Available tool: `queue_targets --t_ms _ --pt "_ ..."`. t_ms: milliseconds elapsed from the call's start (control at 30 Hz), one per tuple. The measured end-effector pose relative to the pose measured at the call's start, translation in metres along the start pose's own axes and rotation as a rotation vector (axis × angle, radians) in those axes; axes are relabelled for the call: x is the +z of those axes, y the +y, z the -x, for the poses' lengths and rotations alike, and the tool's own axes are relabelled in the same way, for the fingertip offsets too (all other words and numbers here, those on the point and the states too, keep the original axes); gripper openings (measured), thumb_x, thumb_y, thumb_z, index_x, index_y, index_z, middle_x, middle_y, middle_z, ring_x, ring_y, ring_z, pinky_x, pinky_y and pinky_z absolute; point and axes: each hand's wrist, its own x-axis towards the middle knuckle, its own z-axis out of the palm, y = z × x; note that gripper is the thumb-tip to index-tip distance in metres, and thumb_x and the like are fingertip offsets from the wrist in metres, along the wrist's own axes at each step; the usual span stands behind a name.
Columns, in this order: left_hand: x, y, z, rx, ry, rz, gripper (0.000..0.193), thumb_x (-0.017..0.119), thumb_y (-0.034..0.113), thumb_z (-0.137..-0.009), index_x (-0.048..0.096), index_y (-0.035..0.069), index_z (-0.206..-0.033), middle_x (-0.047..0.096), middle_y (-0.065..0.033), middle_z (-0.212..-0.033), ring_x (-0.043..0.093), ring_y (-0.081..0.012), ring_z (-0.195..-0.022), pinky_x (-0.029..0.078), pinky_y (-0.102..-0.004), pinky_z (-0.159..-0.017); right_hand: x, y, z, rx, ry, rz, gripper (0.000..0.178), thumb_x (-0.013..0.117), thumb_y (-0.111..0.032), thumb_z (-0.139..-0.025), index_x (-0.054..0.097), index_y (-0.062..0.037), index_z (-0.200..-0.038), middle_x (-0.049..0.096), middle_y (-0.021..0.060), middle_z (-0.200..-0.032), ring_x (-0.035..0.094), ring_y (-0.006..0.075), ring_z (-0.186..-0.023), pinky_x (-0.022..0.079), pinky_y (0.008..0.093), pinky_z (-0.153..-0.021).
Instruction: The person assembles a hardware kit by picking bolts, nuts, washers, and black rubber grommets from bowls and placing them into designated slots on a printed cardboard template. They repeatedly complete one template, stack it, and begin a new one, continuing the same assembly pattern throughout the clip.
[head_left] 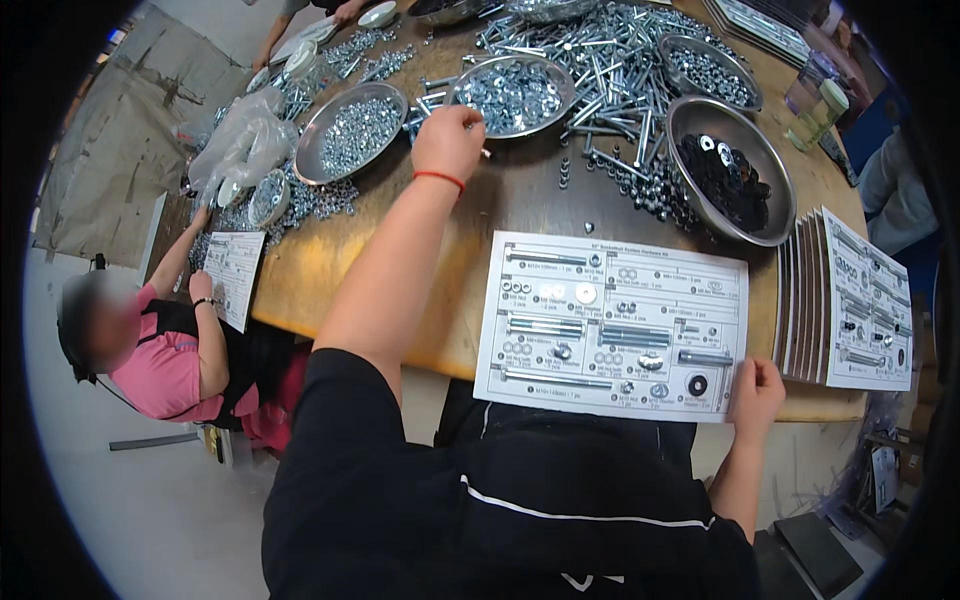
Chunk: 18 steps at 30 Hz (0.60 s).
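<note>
Your right hand (757, 392) pinches white rectangular printed card (615, 327) at lower right edge, over front of brown wooden table (320, 270); likely light, bendable; hold edges. Left hand (448, 142) curled by round silver metal bowl (540, 124); closure, contents can't tell.

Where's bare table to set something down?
Bare tabletop: left of the left forearm, over to the co-worker's sheet; between that forearm and the held card, short of the middle steel bowl. Crowded: far side, piled bolts; right, bowl of black parts and stacked cards.
</note>
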Motion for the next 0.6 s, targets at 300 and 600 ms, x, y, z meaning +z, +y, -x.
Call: queue_targets --t_ms 300,600 --pt "0.048 -0.008 -0.087 -0.193 -0.429 -0.538 0.026 0.069 0.035 -0.082 0.075 0.02 -0.103 0.071 -0.008 -0.108 0.068 -0.0283 -0.098 0.053 -0.0397 -0.086 0.006 0.027 -0.009 -0.026 0.119 0.007 0.017 0.062 -0.012 -0.092 0.064 0.0046 -0.09 0.061 0.007 -0.075 0.053 0.0129 -0.067 0.045 0.0284 -0.062" --pt "0.045 -0.018 -0.096 -0.118 -0.388 -0.353 0.026 0.063 0.027 -0.082 0.074 0.01 -0.099 0.071 -0.0142 -0.101 0.068 -0.0292 -0.094 0.052 -0.0381 -0.086 0.007 0.024 -0.005 -0.014 0.142 0.05 0.015 0.062 -0.01 -0.091 0.063 0.004 -0.086 0.059 0.0075 -0.074 0.052 0.0137 -0.066 0.045 0.0288 -0.062"
